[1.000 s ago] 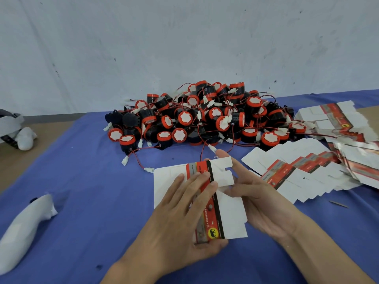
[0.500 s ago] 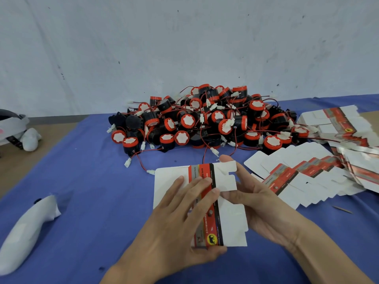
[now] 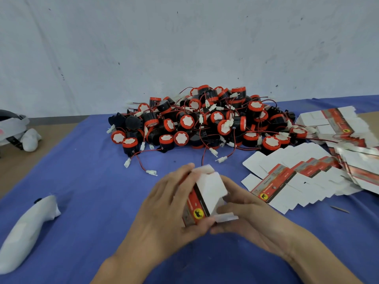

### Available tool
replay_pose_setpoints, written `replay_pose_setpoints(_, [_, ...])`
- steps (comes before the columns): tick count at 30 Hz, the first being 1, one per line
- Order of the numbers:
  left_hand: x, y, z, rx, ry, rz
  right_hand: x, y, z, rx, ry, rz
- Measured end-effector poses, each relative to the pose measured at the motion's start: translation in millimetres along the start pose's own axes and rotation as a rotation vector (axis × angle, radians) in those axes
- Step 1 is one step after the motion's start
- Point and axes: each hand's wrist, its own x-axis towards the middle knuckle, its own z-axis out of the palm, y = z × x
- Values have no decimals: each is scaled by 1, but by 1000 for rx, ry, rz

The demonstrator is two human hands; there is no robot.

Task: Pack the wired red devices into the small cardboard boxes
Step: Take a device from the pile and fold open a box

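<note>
Head view, lower centre of the frame: the left hand [image 3: 164, 212] and the right hand [image 3: 252, 218] both grasp one small cardboard box [image 3: 209, 187], held just above the blue cloth [image 3: 82, 181]. The left fingers curl over the red printed side. The right hand cups the white side, with its thumb by the near flap. The box is part-formed, its matt white end flaps standing open. At lower left a soft white padded object [image 3: 26, 228] lies on the cloth. To the right of the hands, flat box blanks [image 3: 287, 185] lie fanned in overlapping rows. Farther back, the wired red devices [image 3: 205, 128] form a heap: black cylinders with red caps, thin red leads and white plugs. A second stack of blanks [image 3: 332, 124] lies at far right.
</note>
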Motion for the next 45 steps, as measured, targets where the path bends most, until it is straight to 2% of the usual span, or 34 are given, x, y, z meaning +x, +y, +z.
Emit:
replay_pose_setpoints(2, [2, -2, -7, 11, -29, -88, 1, -2, 4, 27, 19, 12])
replay_pose_setpoints(5, [5, -3, -18, -160, -31, -224, 5, -9, 12, 21, 59, -33])
replay_pose_setpoints(11, [14, 8, -27, -489, 286, -355, 15, -22, 39, -161, 155, -351])
replay_pose_setpoints(16, [18, 23, -27, -737, 362, -397, 14, -22, 57, -325, 217, -546])
replay_pose_setpoints(19, [21, 30, -26, -878, 349, -467, 17, -13, 67, -338, 225, -589])
replay_pose_setpoints(25, [19, 34, -21, -1067, 276, -590, 15, 1, 68, -469, 347, -643])
replay_pose_setpoints(29, [16, 37, -20, -1052, 195, -547, 11, 6, 64, -592, 473, -654])
replay_pose_setpoints(33, [12, 45, -21, -999, 115, -508, 5, 9, 53, -726, 527, -721])
replay_pose_setpoints(38, [14, 46, -22, -1007, 87, -556, -1, 5, 51, -792, 508, -731])
replay_pose_setpoints(43, [18, 44, -26, -1183, -49, -577, -5, 6, 50, -666, 404, -650])
replay_pose_setpoints(45, [19, 45, -27, -1242, -67, -577, -5, 5, 50, -678, 406, -683])
